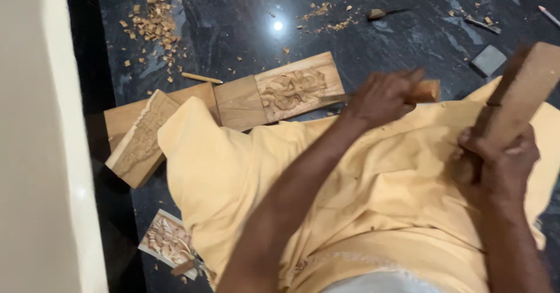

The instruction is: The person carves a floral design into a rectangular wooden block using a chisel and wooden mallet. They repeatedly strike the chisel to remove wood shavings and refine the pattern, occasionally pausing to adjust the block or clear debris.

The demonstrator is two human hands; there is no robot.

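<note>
gripping a chisel (350,97) in left hand (382,97) fingers and mallet (519,95) in fisted right hand (496,159), a glancing blow could gouge the carved panel (294,89).

Carved panel (291,89) lies on the floor (245,25), ahead of the cloth-covered lap (373,188); chisel (385,96) in left hand (382,97) points left onto it. Right hand (496,165) holds mallet (516,97) to the right. Second carved block (140,141) left of lap, third (169,240) nearer; chip pile (154,19) far left, behind panel.
</note>
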